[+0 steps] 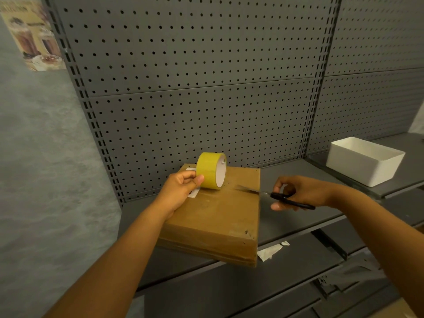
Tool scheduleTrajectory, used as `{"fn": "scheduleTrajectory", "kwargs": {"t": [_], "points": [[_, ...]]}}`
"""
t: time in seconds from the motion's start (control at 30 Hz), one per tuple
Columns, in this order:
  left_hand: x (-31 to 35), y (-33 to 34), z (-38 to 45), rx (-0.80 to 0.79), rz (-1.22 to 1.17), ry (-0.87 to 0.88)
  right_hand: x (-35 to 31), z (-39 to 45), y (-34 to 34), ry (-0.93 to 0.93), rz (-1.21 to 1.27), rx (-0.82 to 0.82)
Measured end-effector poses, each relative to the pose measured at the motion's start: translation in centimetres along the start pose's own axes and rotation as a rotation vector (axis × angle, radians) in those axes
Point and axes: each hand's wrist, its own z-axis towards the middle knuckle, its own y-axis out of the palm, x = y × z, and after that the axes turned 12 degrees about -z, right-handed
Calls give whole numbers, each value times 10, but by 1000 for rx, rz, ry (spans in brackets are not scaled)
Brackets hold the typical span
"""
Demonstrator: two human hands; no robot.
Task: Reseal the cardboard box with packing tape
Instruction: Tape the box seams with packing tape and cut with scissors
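Note:
A flat brown cardboard box (215,223) lies on the grey metal shelf (289,216), its near corner overhanging the front edge. My left hand (181,191) grips a yellow roll of packing tape (210,171), held upright over the box's far left part. My right hand (300,191) holds black-handled scissors (284,199) at the box's right edge. The blurred blades (247,189) point left over the box top. Whether a tape strip runs from the roll to the blades is hard to make out.
A white open plastic bin (364,161) stands on the shelf to the right. A grey pegboard wall (195,99) rises close behind the box. A white paper scrap (270,251) hangs at the shelf's front edge, with lower shelves below.

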Motion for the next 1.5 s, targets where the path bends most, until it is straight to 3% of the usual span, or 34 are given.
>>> {"fn": "scheduleTrajectory", "kwargs": {"t": [0.13,0.3,0.63,0.77,0.8,0.87,0.97,1.07,1.13,1.2,1.3,1.4,1.5], "points": [[-1,0,-1,3,14,-6,34,5,7,129,145,111],[0,-1,0,-6,36,-24,59,26,19,394,23,261],[3,0,-2,12,100,-31,52,48,28,433,-470,140],[7,3,-1,3,91,3,49,54,14,467,-543,33],[9,5,0,-4,86,20,47,56,9,447,-562,76],[14,8,2,-26,111,71,39,64,-1,303,-514,327],[25,19,8,-86,231,151,-5,67,-9,-175,-215,657],[36,31,17,-134,408,209,-51,65,-16,-542,-299,637],[43,37,22,-142,558,260,-61,74,-16,-611,-492,607],[47,42,25,-105,685,321,-62,80,-18,-559,-556,588],[50,41,23,22,672,360,-53,82,-17,-449,-497,619],[44,26,21,170,675,240,-30,86,-18,-286,-373,647],[25,3,13,244,875,42,6,97,-18,-83,-361,662]]}}
